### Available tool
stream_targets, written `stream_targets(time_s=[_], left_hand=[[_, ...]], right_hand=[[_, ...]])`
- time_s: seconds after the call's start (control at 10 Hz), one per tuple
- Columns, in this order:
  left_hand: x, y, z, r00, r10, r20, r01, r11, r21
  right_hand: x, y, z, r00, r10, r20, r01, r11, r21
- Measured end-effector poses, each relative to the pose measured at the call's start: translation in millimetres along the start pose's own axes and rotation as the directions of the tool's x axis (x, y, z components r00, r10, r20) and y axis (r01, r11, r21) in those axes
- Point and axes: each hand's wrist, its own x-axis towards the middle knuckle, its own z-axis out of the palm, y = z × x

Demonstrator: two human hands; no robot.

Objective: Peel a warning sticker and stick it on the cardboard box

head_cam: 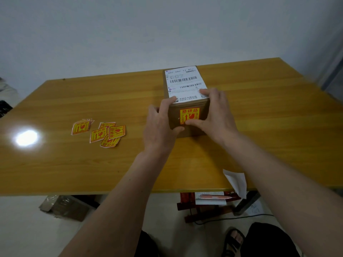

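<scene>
A brown cardboard box stands on the yellow wooden table, with a white shipping label on its top. A red and yellow warning sticker is on the box's near face. My left hand grips the box's left near corner, thumb on the top edge. My right hand holds the right side, its thumb pressing the sticker's lower edge and fingers on the label. Several loose warning stickers lie on the table to the left.
A white backing paper lies at the table's near edge on the right. Under the table are a red stool with papers, a flattened cardboard piece and a cable. A bright light glare shows at left.
</scene>
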Motion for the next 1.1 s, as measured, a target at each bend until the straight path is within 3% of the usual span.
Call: stream_targets(time_s=[0.4, 0.8, 0.9, 1.0, 1.1], left_hand=[[0.7, 1.3, -4.9, 1.0, 0.007, 0.019, -0.007, 1.0, 0.023], [0.6, 16.1, -13.3, 0.999, -0.048, 0.018, 0.049, 0.999, -0.017], [2.2, 14.7, -17.6, 0.992, -0.08, 0.093, 0.084, 0.996, -0.041], [1.4, 13.1, -30.9, 0.963, -0.09, 0.254, 0.133, 0.978, -0.158], [-6.8, 6.9, -46.2, 0.958, -0.109, 0.266, 0.12, 0.992, -0.025]], right_hand=[[3.6, 0.7, -13.9, 0.995, -0.032, 0.099, 0.037, 0.998, -0.044], [7.4, -3.9, -32.3, 0.981, 0.017, 0.195, -0.04, 0.993, 0.114], [4.3, -5.9, -36.0, 0.971, 0.047, 0.236, -0.067, 0.995, 0.077], [-4.3, -13.1, -48.5, 0.962, 0.102, 0.254, -0.086, 0.994, -0.072], [-12.8, -21.1, -61.3, 0.97, 0.111, 0.216, -0.057, 0.969, -0.242]])
